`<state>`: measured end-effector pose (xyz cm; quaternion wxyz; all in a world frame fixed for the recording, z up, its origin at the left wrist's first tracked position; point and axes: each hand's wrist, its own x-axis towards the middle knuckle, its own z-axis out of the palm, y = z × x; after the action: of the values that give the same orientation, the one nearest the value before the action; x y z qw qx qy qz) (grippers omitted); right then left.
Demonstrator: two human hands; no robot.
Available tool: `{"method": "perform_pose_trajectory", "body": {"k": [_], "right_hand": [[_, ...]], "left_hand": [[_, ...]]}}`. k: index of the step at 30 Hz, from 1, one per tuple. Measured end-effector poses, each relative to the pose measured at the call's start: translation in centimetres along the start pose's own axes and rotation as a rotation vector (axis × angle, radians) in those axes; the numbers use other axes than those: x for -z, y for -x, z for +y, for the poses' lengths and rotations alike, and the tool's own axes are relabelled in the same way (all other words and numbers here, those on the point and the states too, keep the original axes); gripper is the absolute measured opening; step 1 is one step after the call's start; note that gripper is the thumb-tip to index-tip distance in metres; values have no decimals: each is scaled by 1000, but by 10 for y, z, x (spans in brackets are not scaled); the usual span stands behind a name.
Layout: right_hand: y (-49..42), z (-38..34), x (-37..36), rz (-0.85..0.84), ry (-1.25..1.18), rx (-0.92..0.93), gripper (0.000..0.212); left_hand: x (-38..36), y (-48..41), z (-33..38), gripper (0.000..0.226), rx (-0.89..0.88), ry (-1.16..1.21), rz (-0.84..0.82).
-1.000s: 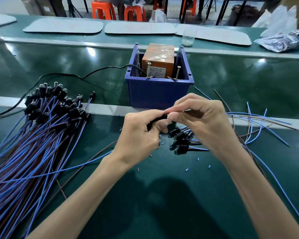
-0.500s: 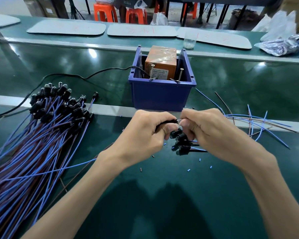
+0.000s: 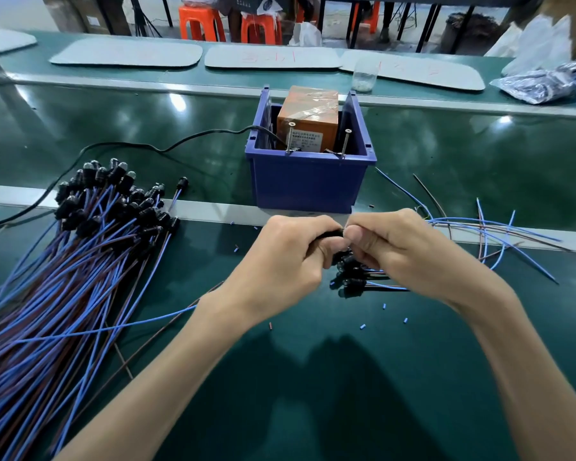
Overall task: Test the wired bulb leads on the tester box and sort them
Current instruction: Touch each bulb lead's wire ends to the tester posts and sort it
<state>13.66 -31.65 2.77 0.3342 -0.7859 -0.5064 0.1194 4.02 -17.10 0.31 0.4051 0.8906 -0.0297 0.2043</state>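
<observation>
Both hands meet low over the counter point(image 3: 346, 410), just in front of the blue bin point(image 3: 306, 184) that holds the orange tester box point(image 3: 308, 118). The left hand point(image 3: 290, 257) has its grip curled round a black bulb lead point(image 3: 335, 232). The right hand point(image 3: 403, 251) has thumb and fingers clamped on the same piece from the other side; fingers hide which part each one has. The lead is apart from the tester, so testing looks not yet done. Two screws point(image 3: 291, 138) stand upright at the bin's front rim, probably the contacts. A small cluster of leads point(image 3: 350, 284) lies right under the right hand. Risk: the held lead's wires snag that cluster and drag it when lifted. Risk: the stripped ends miss the screws or bridge both, giving a false reading. The big pile point(image 3: 80, 247) lies at the left and the loose wires point(image 3: 499, 234) at the right. A careless drop would mix tested with untested. Cut insulation bits point(image 3: 363, 326) litter the mat and could foul a wire end. The black power cable point(image 3: 167, 148) runs near the pile, so a tug on it could shift the bin.
</observation>
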Motion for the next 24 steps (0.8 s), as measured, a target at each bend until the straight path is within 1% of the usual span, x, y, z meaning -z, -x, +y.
{"method": "perform_pose_trajectory", "body": {"k": [4, 6, 8, 10, 11, 12, 14, 16, 18, 20, 22, 24], "right_hand": [[5, 4, 8, 68, -97, -12, 38], [6, 4, 9, 95, -87, -7, 36], [5, 2, 7, 93, -22, 13, 34], [4, 0, 3, 83, 20, 9, 36], [4, 0, 2, 76, 26, -2, 39], [4, 0, 1, 71, 22, -12, 41], [5, 0, 1, 63, 9, -13, 35], [5, -1, -1, 54, -3, -2, 34], [5, -4, -4, 58, -11, -2, 40], [3, -6, -8, 65, 8, -6, 39], [2, -6, -8, 77, 30, 1, 36], [3, -4, -7, 86, 34, 13, 35]], "left_hand": [[4, -6, 2, 19, 26, 18, -72], [7, -7, 4, 21, 19, 2, -71], [9, -7, 7, 31, 14, -67, -63], [11, -5, 8, 44, 7, -192, -80], [11, -5, 8, 44, 2, -259, -91], [12, -4, 8, 39, 0, -314, -100], [12, -2, 5, 26, -7, -375, -106], [12, 0, 4, 23, -8, -405, -122], [12, 0, 3, 24, -12, -438, -153], [14, 0, 1, 28, 5, -435, -178], [18, 0, 0, 43, 25, -460, -172], [21, 2, 0, 48, -29, -532, -120]]}}
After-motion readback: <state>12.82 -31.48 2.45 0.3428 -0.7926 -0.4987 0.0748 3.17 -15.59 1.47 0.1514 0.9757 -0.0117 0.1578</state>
